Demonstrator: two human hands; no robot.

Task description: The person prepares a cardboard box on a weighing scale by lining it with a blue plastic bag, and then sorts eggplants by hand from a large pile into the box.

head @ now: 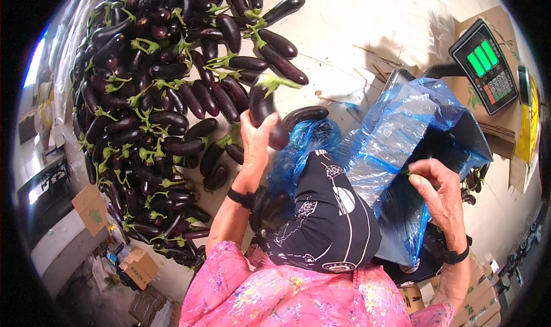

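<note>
My left hand (257, 133) grips a dark purple eggplant (261, 107), its green stem pointing up and to the right. Another eggplant (305, 115) lies just beyond it, by a crumpled blue plastic bag (316, 133). My right hand (437, 189) is over the near side of a black container (460, 133) lined with blue plastic film (387, 142). Its thumb and forefinger are close together, with a small green bit between or behind them; whether they pinch it is unclear. A large heap of eggplants (142, 124) spreads out on the left.
A scale display (485, 64) with lit green digits stands at the right, beside cardboard (495, 129). Dry stem pieces (379, 70) litter the pale floor beyond the container. More eggplants (471, 185) lie right of it. Cardboard boxes (140, 266) stand at lower left.
</note>
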